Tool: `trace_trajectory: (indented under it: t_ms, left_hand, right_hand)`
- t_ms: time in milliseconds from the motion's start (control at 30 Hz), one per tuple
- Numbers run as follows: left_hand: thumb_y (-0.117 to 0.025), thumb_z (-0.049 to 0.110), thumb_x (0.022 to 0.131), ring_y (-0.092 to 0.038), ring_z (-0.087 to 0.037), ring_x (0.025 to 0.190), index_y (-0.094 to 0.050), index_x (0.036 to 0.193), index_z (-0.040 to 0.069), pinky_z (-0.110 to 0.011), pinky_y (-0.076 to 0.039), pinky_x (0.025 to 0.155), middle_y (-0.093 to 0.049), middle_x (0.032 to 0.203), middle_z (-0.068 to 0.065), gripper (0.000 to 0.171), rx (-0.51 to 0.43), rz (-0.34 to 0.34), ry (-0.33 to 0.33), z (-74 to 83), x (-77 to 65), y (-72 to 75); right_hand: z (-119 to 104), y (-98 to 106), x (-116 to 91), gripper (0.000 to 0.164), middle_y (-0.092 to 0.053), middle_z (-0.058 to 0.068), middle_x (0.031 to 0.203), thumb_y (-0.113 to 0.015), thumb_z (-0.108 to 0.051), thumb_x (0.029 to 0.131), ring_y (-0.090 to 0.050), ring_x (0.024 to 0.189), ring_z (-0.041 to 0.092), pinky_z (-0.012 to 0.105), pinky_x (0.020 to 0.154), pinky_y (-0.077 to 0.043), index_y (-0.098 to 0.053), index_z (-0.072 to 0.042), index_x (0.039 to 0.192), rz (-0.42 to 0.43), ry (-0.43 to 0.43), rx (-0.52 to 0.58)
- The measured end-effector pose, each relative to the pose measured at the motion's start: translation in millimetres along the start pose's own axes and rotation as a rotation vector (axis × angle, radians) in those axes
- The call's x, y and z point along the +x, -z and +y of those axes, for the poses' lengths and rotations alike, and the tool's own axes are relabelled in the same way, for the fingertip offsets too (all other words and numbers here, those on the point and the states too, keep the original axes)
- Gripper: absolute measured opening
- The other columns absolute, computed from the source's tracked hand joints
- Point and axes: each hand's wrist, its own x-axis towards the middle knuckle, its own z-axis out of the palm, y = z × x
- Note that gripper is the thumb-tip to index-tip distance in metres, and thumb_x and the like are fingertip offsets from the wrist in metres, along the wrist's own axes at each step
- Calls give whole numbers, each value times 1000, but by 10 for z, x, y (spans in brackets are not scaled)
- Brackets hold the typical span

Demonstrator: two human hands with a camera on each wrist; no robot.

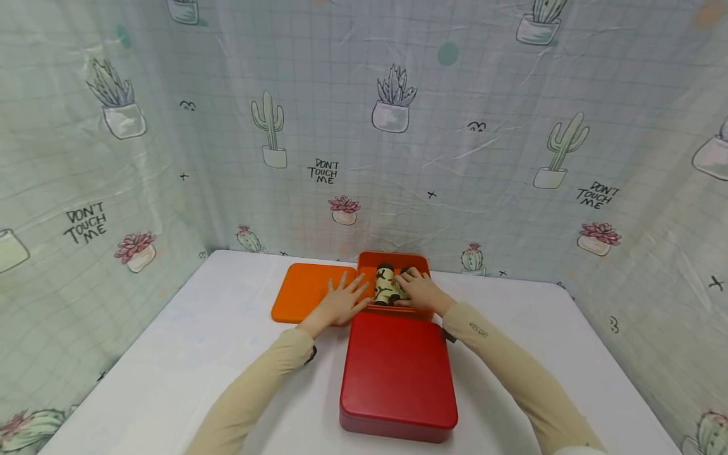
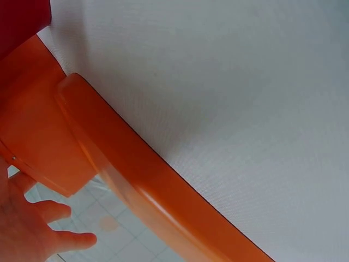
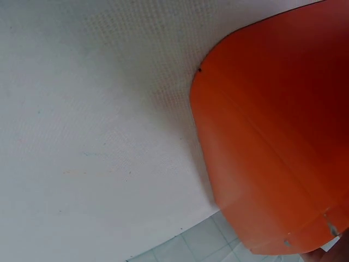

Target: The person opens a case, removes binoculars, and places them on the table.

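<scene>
Binoculars (image 1: 383, 284) lie partly hidden by the right hand (image 1: 422, 292), whose grip I cannot tell, the left hand (image 1: 340, 303) splayed apart.

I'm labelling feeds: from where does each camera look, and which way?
Head: on the head, facing forward and down at the red box, orange lid and orange box; left hand, right hand and sleeves show.
Left wrist: worn there, facing the orange lid; left hand partly shows.
Right wrist: worn there, facing the orange box; a sliver of right hand shows.
Both wrist views share the orange box and white table.
</scene>
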Motion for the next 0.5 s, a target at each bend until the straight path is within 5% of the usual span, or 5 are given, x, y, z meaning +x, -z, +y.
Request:
trace_trajectory:
  t_ms: [500]
  left_hand:
    - [-25, 47, 95, -9, -41, 136, -26, 141, 17, -66, -14, 101, -13, 151, -2, 55, 62, 10, 22, 76, -55, 60]
  right_hand:
    - [23, -34, -29, 51, -51, 7, 115, -61, -45, 79, -39, 105, 29, 46, 75, -44, -46, -15, 117, 137, 48, -55]
